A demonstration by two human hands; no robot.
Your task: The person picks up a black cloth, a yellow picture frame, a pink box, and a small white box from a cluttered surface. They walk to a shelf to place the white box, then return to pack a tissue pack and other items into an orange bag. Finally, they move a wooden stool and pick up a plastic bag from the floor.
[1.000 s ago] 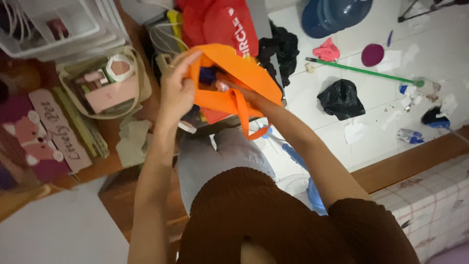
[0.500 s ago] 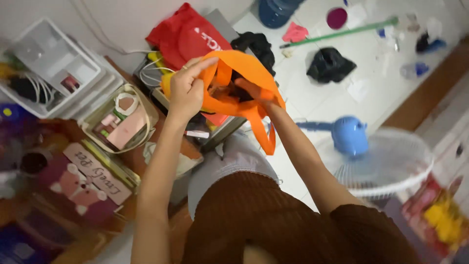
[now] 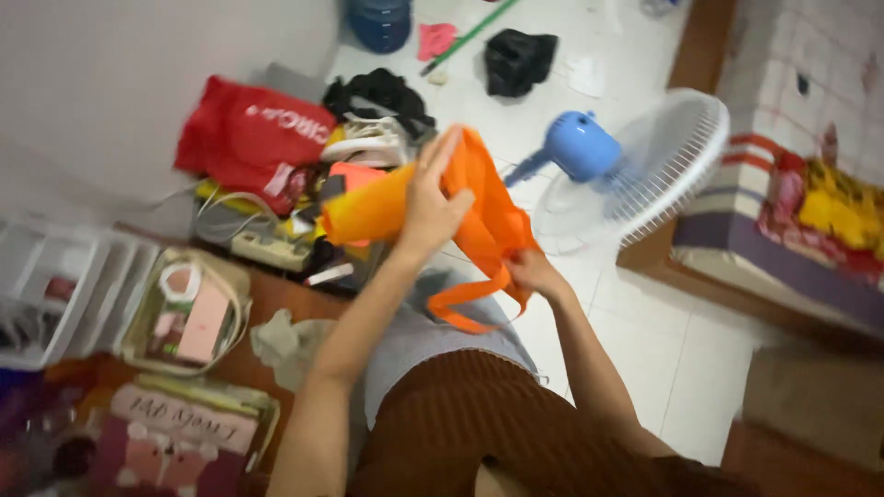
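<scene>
An orange fabric tote bag (image 3: 483, 221) hangs in front of me, folded flat, its strap looping down near my lap. My left hand (image 3: 431, 201) grips the bag's upper edge, fingers spread over the cloth. My right hand (image 3: 532, 271) pinches the bag's lower right side, just above the strap. Both arms reach forward from my brown ribbed top.
A blue and white floor fan (image 3: 635, 166) stands right of the bag. A red bag (image 3: 249, 129), cables and dark clothes (image 3: 378, 92) are piled ahead. White trays (image 3: 55, 276) and a beige pouch (image 3: 189, 313) sit at left. A bed (image 3: 810, 230) lies at right.
My right hand has come out of the bag's opening and now holds its lower side. The bag has gone from open to flattened. The view has swung right, showing the fan and bed.
</scene>
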